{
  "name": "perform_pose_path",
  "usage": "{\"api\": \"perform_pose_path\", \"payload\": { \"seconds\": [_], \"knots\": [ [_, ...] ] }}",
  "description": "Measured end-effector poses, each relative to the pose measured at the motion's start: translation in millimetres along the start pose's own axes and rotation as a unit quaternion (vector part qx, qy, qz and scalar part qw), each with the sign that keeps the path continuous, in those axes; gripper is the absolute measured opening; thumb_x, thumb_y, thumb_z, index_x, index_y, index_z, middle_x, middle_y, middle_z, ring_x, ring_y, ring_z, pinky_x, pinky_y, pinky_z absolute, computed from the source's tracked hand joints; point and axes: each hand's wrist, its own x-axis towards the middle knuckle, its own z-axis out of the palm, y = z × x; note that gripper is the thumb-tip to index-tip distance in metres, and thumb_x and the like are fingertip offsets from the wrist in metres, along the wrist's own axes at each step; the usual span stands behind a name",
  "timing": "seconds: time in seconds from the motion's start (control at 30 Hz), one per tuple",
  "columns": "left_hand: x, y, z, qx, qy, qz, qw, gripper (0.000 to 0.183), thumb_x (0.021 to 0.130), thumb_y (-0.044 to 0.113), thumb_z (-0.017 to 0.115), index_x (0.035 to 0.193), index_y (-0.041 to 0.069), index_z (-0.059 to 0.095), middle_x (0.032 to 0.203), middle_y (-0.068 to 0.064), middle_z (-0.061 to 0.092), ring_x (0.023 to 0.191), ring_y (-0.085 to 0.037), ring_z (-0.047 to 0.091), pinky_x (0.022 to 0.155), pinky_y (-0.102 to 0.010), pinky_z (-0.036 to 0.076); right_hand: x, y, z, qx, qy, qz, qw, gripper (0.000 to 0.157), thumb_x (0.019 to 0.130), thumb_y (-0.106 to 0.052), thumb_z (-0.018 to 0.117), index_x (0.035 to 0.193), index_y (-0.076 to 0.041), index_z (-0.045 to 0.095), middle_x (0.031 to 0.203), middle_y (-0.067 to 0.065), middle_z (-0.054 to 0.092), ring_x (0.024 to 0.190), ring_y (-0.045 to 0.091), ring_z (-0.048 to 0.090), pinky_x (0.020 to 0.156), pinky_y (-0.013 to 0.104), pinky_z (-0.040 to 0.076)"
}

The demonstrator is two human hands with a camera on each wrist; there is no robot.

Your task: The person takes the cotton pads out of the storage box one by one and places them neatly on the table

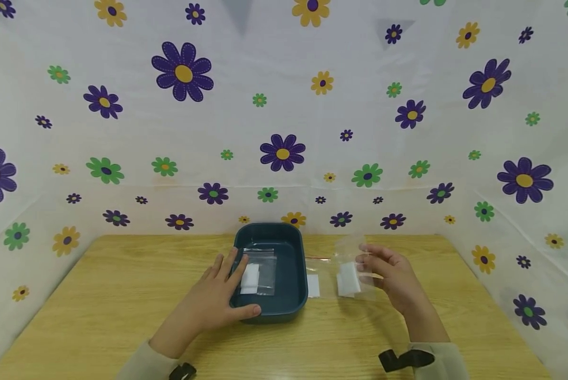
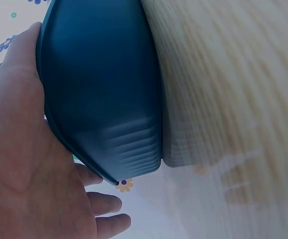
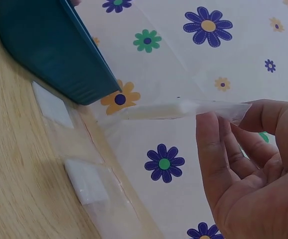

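My left hand [image 1: 217,295] rests along the left and near rim of a dark blue rectangular bin [image 1: 289,311], its fingers fairly straight and the thumb at the near edge. Inside the bin lies a clear zip bag [image 1: 266,272] with something white in it. My right hand [image 1: 393,274] pinches another clear bag [image 3: 184,108] between thumb and fingers, raised above the table right of the bin. It too has a flat white piece inside. Beneath it, two more such bags lie on the table, one [image 3: 54,107] close beside the bin and one [image 3: 91,186] farther right.
The wooden table [image 1: 146,274] carries the bin and the bags. White cloth printed with flowers [image 1: 246,126] hangs behind the table and along both sides. Dark straps [image 1: 407,360] circle both sleeves near the wrists.
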Motion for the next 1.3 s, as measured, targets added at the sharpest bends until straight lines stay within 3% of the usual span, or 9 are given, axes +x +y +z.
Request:
{"api": "perform_pose_path", "payload": {
  "seconds": [0.47,1.07,1.3],
  "knots": [
    [-0.9,0.3,0.1,-0.003,0.0,-0.003,1.0,0.111,0.079,0.084,0.052,0.161,0.016,0.019,0.168,-0.016,0.007,0.149,-0.05,0.012,0.116,-0.065,0.022,0,2,-10.9,0.003,0.021,0.001,1.0,0.042,0.099,-0.02,0.064,0.136,-0.002,0.056,0.102,-0.006,0.069,0.091,0.01,0.065,0.081,0.027,0.058],
    [-0.3,-1.3,0.6,-0.001,0.003,0.0,1.0,0.11,0.08,0.082,0.053,0.161,0.016,0.019,0.168,-0.015,0.006,0.149,-0.05,0.012,0.116,-0.065,0.022,2,9,-33.2,0.005,0.07,0.034,0.997,0.039,0.1,-0.02,0.062,0.137,-0.008,0.057,0.098,-0.009,0.07,0.092,0.008,0.063,0.081,0.025,0.057],
    [0.2,-0.7,0.4,-0.001,0.001,-0.004,1.0,0.11,0.079,0.082,0.054,0.161,0.016,0.02,0.168,-0.015,0.007,0.15,-0.049,0.012,0.116,-0.065,0.021,4,19,-41.5,0.032,0.075,0.035,0.996,0.015,0.099,-0.018,0.063,0.112,-0.025,0.07,0.093,-0.008,0.069,0.087,0.007,0.064,0.078,0.023,0.057]
  ]
}}
